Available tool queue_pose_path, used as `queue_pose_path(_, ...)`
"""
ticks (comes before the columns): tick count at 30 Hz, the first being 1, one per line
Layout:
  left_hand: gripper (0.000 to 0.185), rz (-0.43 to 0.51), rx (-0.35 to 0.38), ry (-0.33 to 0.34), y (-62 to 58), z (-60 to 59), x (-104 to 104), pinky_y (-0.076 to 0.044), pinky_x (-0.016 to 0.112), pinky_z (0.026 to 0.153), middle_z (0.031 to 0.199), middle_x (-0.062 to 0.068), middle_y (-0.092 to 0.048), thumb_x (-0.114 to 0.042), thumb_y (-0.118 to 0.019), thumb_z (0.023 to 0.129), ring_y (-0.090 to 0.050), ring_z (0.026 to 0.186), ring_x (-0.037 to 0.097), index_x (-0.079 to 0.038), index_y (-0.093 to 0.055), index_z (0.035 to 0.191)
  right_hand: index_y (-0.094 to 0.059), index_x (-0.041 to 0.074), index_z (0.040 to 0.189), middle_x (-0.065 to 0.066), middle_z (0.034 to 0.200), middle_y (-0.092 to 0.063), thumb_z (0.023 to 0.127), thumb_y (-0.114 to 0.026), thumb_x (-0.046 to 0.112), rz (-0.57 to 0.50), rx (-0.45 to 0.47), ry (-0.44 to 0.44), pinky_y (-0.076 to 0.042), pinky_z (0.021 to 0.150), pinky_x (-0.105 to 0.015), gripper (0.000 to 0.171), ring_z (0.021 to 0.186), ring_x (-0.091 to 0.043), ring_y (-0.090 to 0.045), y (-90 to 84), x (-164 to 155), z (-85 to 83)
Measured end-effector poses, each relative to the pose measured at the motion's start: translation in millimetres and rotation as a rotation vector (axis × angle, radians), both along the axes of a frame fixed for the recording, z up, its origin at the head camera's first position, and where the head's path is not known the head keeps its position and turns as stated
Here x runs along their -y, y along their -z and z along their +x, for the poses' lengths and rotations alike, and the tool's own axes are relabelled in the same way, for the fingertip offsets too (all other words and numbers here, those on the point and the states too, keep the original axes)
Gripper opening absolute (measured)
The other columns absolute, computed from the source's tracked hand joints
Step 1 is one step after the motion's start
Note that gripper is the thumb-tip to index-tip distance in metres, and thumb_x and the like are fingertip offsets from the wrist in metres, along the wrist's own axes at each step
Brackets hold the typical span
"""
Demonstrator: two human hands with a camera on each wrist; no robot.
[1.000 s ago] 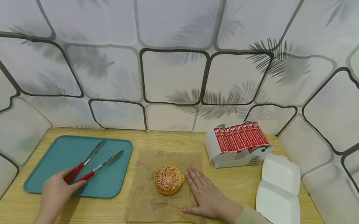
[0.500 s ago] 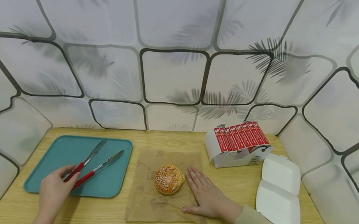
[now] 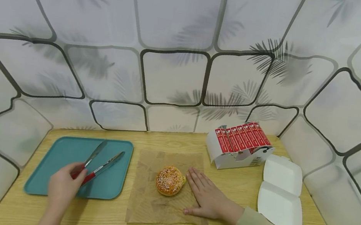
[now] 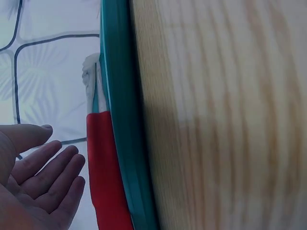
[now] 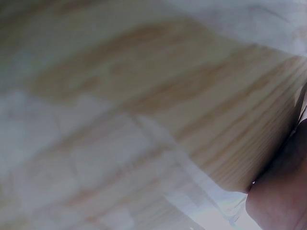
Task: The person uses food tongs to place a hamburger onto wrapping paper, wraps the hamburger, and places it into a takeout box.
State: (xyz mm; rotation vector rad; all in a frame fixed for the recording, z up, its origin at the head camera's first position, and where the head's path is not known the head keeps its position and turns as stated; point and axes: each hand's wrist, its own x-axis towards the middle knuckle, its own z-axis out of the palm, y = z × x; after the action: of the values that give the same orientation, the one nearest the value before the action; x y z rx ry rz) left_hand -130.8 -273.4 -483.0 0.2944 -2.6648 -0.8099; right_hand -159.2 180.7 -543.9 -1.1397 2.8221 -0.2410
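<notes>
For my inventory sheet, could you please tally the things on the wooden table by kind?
Tray: 1
Tongs: 1
Paper sheet: 1
Bun: 1
Carton of red packets: 1
White clamshell box: 1
Total: 6

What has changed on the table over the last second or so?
The left hand slid forward over the red handles of the tongs on the teal tray; its fingers are straight, not gripping them. The tongs lie as before. The right hand stayed flat on the brown paper beside the bun.
</notes>
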Motion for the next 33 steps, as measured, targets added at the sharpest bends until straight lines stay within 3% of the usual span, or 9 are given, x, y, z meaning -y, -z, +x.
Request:
queue_pose_path(6,0.027,-0.006,-0.013,0.042,3.4,-4.5,-10,-0.06,0.062,0.087,0.114,0.026,-0.078,-0.007,-0.075,0.096,-0.074,0.104,0.047,0.004,-0.076,0.12,-0.017,-0.003,0.168,-0.025,0.177,-0.01,0.096,-0.043,0.084,0.062,-0.002,0.0,-0.025,0.133,-0.056,0.117,0.165,-0.041,-0.013,-2.2,1,0.3)
queue_pose_path(21,0.022,0.035,-0.11,0.128,13.9,-19.1,-41,-0.062,0.06,0.085,0.107,0.023,-0.08,-0.005,-0.078,0.094,-0.076,0.101,0.043,0.002,-0.079,0.114,-0.017,-0.002,0.168,-0.024,0.178,-0.01,0.096,-0.045,0.083,0.107,-0.008,0.002,-0.025,0.134,-0.053,0.115,0.166,-0.04,-0.013,-1.7,2,-0.8)
queue_pose_path(33,0.026,0.063,-0.001,0.165,14.0,-36.0,-68,-0.061,0.058,0.091,0.114,0.022,-0.079,-0.011,-0.076,0.097,-0.075,0.106,0.041,0.0,-0.077,0.12,-0.015,-0.001,0.169,-0.023,0.178,-0.008,0.096,-0.048,0.081,0.105,0.01,0.006,-0.023,0.135,-0.052,0.115,0.166,-0.039,-0.01,-5.9,3,-1.1)
